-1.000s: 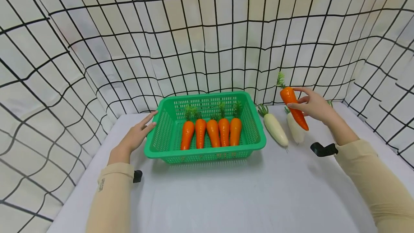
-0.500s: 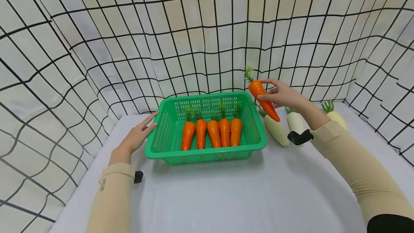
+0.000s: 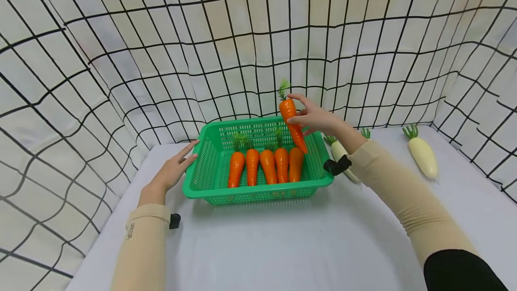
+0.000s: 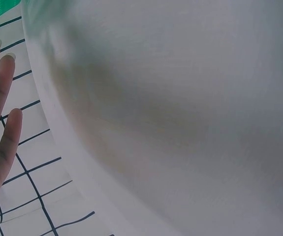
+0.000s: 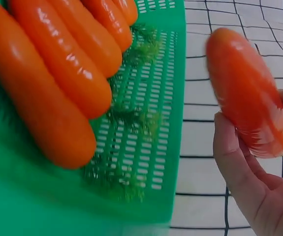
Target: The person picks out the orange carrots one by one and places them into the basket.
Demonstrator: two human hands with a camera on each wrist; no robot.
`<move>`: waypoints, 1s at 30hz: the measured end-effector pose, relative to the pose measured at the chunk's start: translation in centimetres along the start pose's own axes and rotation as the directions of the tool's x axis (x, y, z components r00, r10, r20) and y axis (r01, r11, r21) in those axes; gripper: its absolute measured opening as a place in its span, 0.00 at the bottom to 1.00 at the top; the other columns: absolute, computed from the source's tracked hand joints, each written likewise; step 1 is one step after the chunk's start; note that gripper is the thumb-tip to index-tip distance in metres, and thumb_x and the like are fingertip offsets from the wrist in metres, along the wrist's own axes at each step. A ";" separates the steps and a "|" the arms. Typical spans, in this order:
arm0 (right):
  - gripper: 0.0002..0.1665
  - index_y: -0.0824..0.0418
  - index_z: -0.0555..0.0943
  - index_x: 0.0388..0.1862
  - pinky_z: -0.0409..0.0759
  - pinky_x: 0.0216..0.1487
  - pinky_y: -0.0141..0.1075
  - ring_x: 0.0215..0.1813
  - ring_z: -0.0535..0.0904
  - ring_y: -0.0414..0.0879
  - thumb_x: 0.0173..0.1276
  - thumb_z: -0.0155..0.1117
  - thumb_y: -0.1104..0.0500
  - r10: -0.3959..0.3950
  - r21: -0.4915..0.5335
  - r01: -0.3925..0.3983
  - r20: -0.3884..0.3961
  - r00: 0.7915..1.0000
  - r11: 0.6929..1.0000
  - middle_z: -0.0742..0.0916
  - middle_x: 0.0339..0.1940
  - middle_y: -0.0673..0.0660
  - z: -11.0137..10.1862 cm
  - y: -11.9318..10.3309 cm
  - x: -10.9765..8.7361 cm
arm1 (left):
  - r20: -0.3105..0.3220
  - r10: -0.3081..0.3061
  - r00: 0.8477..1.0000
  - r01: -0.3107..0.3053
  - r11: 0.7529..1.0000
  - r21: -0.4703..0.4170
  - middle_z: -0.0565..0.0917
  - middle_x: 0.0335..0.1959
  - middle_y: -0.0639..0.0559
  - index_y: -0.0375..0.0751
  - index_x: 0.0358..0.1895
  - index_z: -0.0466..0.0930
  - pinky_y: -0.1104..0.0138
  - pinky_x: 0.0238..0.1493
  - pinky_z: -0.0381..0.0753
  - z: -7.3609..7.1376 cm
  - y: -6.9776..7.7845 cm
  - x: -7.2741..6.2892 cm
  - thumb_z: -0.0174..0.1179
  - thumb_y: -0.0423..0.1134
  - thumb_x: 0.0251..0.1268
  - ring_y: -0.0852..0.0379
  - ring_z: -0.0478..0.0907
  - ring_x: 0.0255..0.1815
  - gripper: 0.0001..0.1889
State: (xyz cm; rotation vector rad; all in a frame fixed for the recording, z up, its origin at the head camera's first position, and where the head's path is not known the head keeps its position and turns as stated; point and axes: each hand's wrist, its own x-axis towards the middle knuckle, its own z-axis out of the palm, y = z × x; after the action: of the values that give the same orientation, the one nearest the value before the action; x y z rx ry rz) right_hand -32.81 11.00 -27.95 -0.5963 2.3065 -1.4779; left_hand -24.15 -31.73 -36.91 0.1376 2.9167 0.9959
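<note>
My right hand (image 3: 315,116) pinches an orange carrot (image 3: 291,118) with a green leafy top, holding it above the right part of the green basket (image 3: 258,194). The right wrist view shows the held carrot (image 5: 247,88) between thumb and fingers, beside the basket rim. Several carrots (image 3: 268,167) lie side by side in the basket, leafy tops toward the back wall. The held carrot's tip overlaps the rightmost one in the head view. My left hand (image 3: 173,169) has its fingers extended, fingertips at the basket's left rim. In the left wrist view the left fingers (image 4: 6,81) look straight and spread.
White radishes lie on the white table to the right: one far right (image 3: 423,156), one near the basket (image 3: 342,156) partly behind the right forearm, and another showing only its green leaves (image 3: 365,133). A black wire grid (image 3: 258,48) backed with white cloth encloses the back and sides.
My right hand has carried the carrot leftward from above the radishes to over the basket's right side. The far right radish has come into view. My left hand stays at the rim.
</note>
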 end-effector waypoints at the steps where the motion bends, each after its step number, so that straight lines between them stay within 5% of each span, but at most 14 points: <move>1: 0.46 0.43 0.47 0.85 0.86 0.50 0.53 0.57 0.81 0.63 0.79 0.59 0.60 -0.003 0.003 0.003 0.011 1.000 1.000 0.75 0.65 0.71 0.4 -0.2 0.3 | -0.001 -0.001 1.000 0.001 1.000 0.000 0.66 0.72 0.22 0.63 0.85 0.44 0.24 0.62 0.61 0.0 0.0 0.0 0.38 0.65 0.81 0.20 0.64 0.69 0.35; 15: 0.44 0.39 0.48 0.86 0.86 0.51 0.51 0.59 0.80 0.59 0.81 0.56 0.62 -0.006 -0.025 0.011 0.186 0.983 1.000 0.68 0.75 0.66 6.1 -1.3 4.1 | -0.016 -0.006 1.000 0.006 1.000 -0.010 0.65 0.72 0.23 0.62 0.85 0.44 0.25 0.62 0.60 0.2 0.0 0.1 0.38 0.65 0.81 0.20 0.63 0.70 0.36; 30: 0.42 0.42 0.49 0.86 0.85 0.52 0.50 0.46 0.82 0.57 0.82 0.54 0.62 0.036 0.002 -0.037 0.192 0.981 0.999 0.66 0.76 0.67 10.0 -0.5 6.7 | -0.024 0.001 1.000 -0.001 1.000 -0.016 0.63 0.74 0.23 0.60 0.85 0.45 0.24 0.63 0.59 0.3 -0.1 0.0 0.38 0.64 0.82 0.20 0.61 0.72 0.35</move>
State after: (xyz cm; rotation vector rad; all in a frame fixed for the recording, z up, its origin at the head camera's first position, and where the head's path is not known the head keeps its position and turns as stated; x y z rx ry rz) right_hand -33.61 -0.35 -31.89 -0.6610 2.1536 -1.3471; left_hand -24.08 -31.59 -37.20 0.1271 2.9296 1.0278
